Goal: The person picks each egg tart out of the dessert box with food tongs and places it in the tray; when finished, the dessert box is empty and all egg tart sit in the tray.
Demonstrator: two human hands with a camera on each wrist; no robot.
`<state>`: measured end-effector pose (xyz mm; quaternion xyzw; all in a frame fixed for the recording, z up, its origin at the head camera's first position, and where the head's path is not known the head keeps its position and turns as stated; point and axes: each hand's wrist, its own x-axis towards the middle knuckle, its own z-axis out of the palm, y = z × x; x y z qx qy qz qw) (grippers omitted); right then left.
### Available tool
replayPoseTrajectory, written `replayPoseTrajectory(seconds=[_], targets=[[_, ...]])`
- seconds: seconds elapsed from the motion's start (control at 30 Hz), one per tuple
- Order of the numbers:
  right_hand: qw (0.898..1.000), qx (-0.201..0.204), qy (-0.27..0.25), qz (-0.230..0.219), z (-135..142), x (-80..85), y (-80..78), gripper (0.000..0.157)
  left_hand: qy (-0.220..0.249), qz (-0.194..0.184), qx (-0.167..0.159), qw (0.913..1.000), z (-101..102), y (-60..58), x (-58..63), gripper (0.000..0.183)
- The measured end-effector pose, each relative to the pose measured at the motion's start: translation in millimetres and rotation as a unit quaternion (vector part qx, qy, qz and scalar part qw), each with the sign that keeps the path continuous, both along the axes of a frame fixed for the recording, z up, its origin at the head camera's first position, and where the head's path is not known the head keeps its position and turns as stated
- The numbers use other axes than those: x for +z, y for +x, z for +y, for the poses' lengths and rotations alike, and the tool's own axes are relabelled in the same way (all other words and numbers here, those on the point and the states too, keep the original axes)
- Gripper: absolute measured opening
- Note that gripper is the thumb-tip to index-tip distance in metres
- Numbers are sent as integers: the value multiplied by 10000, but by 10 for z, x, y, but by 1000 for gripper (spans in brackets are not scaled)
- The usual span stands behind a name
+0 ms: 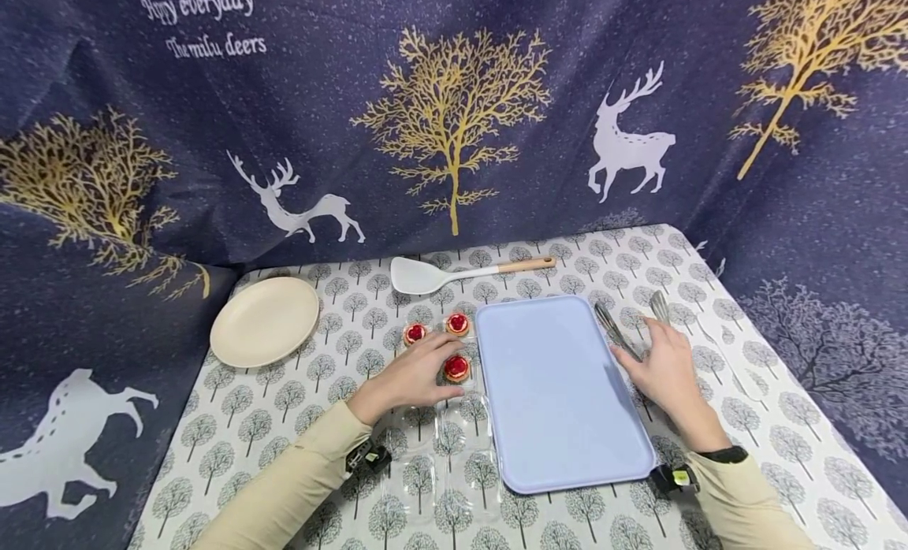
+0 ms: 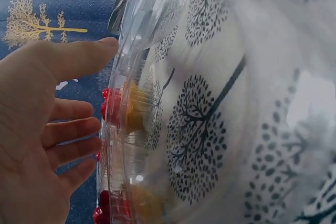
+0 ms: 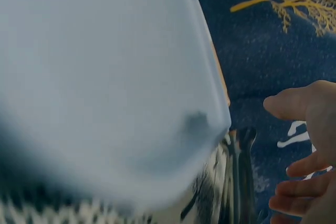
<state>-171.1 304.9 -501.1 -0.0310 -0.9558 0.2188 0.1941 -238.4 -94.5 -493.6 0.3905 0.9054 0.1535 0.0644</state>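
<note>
My left hand hovers over a clear plastic tray, its thumb and fingers spread and holding nothing. Red-topped tarts sit in the tray's far end: one tart shows between thumb and fingers, another tart lies beyond the fingertips, and a third tart is beside it. In the left wrist view a tart stands just past the loosely bent fingers. My right hand is held over metal tongs, fingers apart; the right wrist view shows the tongs beside it and nothing gripped.
A light blue rectangular tray lies between my hands. At the back is a white spatula with a wooden handle. A cream plate is at the far left. Something clear and thin lies right of the tongs.
</note>
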Motion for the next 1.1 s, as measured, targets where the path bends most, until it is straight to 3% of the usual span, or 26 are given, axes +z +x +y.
replayPoseTrajectory(seconds=[0.37,0.87,1.1], targets=[[9955,-541,46,-782,175,-53,-4,89,24,56,124,9999,-7,-8,-45,79],[9897,-568,219,-1293,241,-83,-61,90,122,-182,444,9988,-22,-1,-26,78],[9824,-641,247,-1736,266,-71,-71,95,157,-202,533,9983,-27,-16,-28,82]])
